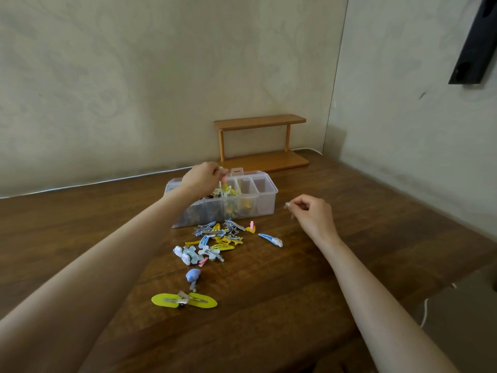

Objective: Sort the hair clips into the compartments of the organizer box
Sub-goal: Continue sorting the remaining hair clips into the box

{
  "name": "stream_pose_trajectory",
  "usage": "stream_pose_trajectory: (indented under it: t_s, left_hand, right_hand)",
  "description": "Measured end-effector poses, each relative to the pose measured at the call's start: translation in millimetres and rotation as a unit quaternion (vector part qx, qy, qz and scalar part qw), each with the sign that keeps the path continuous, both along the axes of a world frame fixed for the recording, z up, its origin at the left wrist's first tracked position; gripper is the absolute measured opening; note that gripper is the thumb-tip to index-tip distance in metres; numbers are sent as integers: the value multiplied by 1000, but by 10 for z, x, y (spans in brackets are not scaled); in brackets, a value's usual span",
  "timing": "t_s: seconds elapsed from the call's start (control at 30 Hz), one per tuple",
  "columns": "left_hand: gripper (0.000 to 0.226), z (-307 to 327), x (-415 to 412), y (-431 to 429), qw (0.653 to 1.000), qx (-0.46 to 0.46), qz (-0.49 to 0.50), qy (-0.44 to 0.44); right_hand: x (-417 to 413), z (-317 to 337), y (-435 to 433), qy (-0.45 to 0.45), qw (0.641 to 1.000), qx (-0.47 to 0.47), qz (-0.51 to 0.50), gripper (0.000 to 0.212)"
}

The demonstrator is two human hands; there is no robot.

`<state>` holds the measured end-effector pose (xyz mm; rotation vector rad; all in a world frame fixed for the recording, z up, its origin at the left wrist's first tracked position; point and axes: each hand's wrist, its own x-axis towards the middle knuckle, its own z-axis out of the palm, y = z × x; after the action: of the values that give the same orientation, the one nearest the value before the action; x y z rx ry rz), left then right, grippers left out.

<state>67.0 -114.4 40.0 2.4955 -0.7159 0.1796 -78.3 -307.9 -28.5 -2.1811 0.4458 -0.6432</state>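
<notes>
A small clip (223, 181) was pinched in the left hand (203, 176) over the organizer box (265, 203), the right hand (313, 215) was held loosely curled, empty, beside it, with hair clips (212, 239) heaped on the table (295, 292) in front.

walls (161, 76): beige | table (269, 305): dark wood | shelf (261, 122): small, wooden

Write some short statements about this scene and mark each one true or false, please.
1. The left hand holds a clip above the organizer box. True.
2. The right hand rests inside the box. False: it is over the table, right of the box.
3. Many clips lie on the table in front of the box. True.
4. The large yellow-green clip is in a compartment. False: it lies on the table, apart from the other clips.
</notes>
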Motion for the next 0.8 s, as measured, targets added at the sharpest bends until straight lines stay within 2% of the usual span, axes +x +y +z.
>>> stream_pose_trajectory:
  t_s: [0.17,0.37,0.43,0.5,0.57,0.63,0.8]
  left_hand:
    - [38,-83,60,-69,998,52,3,23]
    - [23,-112,44,-69,994,39,24,-95]
    - [17,-114,33,-46,990,95,12,-105]
    - [20,-124,15,-27,982,155,1,-106]
    - [23,-117,-12,-15,978,178,-7,-111]
    - [25,-94,-56,5,979,163,-8,-121]
    - [22,-70,-232,182,986,50,-17,-160]
  right_hand:
    - [5,-2,-5,-2,1000,-2,3,7]
    - [7,13,-9,-9,1000,6,10,7]
    - [3,16,-5,-9,1000,8,11,7]
    - [-4,16,-1,-10,1000,9,12,7]
    - [-10,19,0,-12,1000,9,11,7]
    - [-11,23,4,-12,1000,6,10,7]
    - [-8,16,49,-8,1000,-10,22,8]
